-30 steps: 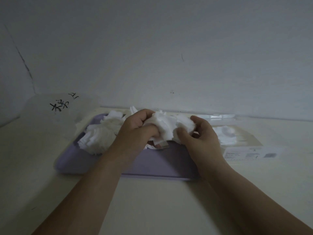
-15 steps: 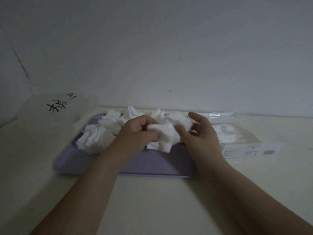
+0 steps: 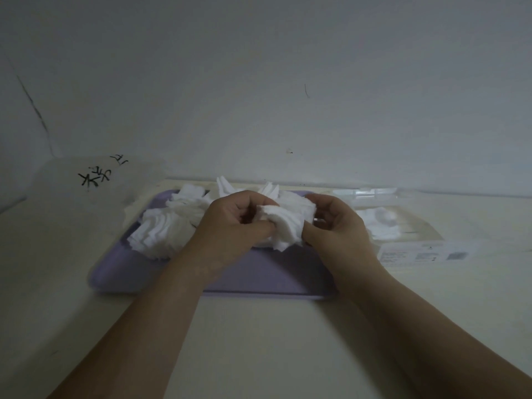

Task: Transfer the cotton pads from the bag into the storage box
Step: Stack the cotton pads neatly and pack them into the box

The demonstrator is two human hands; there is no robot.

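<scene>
Compared with a second ago, the bunch [image 3: 288,223] has been drawn from a loose spread above the knuckles into a tighter stack between both hands. The hands hover over much the same spot on the tray [image 3: 259,275].

At the upper left of the frame the bag [image 3: 95,182], cloudy plastic with black writing, lies slack on the bench [image 3: 259,347]. Just right of it, loose pads [image 3: 164,231] lie fanned in heaps on the left and far parts of the tray.

At mid-frame the left hand [image 3: 230,228] has its fingers curled in and pinches the bunch's left edge against the thumb. The right hand [image 3: 339,228] grips the opposite edge, thumb low and fingers curled over the top.

Further right stands the clear box [image 3: 408,234], with a few pads already inside and a label [image 3: 426,256] on its near side. Whether it touches the tray I cannot tell.

The step in hand looks like squaring the bunch before it goes into the box. Most of the pads are not yet in the box.

- Keep the pads flat and parallel and nudge the ragged lower corners flush.
- Squeeze only lightly, since cotton gives and the outer pads slip out easily.
- Carry the bunch low over the tray so strays land there.
- Lower it in edge-first beside those already inside.
- Let go only once it is seated.
</scene>
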